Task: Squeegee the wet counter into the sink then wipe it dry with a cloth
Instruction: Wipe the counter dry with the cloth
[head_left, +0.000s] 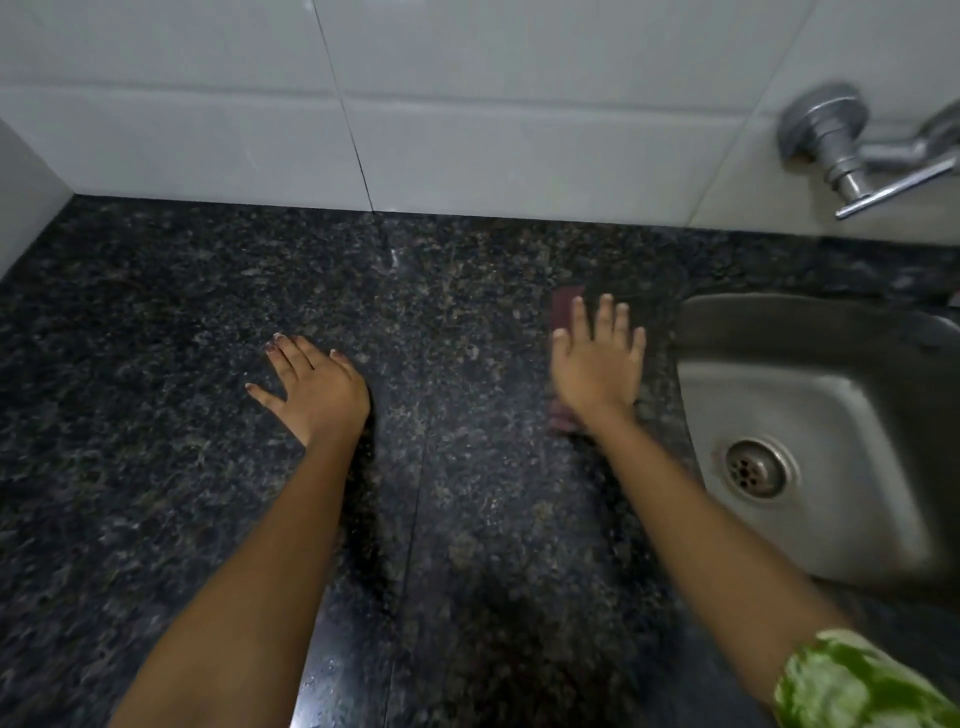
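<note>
1. Head view, nearest part: two bare forearms reach out over the dark speckled granite counter; a green patterned sleeve shows at the right elbow, on the near side of the sink.
2. Further out, the left hand rests flat on the granite, well to the left of the sink, fingers straight and spread, holding nothing. It looks to be bracing the body.
3. Just left of the sink's rim, the right hand presses flat on a dark reddish cloth, fingers straight and fanned apart. Only the cloth's far corner and a bit by the wrist show; the hand is blurred.
4. No squeegee is in sight, so I judge the drying step to be in hand.
5. Next move, by my reckoning: sweep the cloth leftward, away from the sink, over the unwiped stone, keeping the palm flat. Small droplets glint on the near counter beside the seam.
6. Beyond the sink: pale wall tiles meet the counter's back edge, and a chrome wall tap sits above the basin, whose drain looks dry.
</note>
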